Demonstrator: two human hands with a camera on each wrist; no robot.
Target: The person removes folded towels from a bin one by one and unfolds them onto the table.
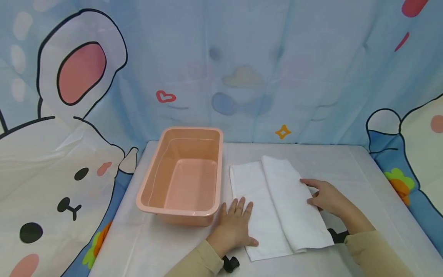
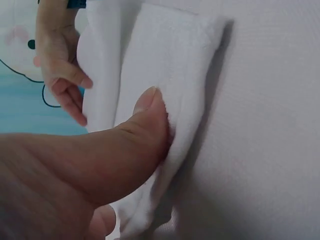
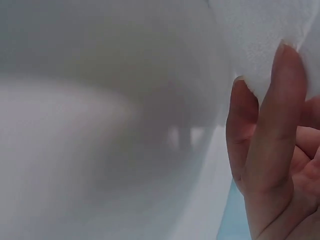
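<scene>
A white towel lies on the table, its right part folded over toward the left in a thick upper layer. My left hand rests with fingers spread on the towel's left edge; in the left wrist view its thumb lies across the cloth. On the right, my right hand holds the outer edge of the folded layer between thumb and fingers. The right wrist view shows those fingertips at the cloth's edge, with part of the grip hidden behind the fabric.
A peach plastic basin stands just left of the towel, its rim close to my left hand. The table has a white cover. A blue cartoon-printed curtain hangs behind and at both sides.
</scene>
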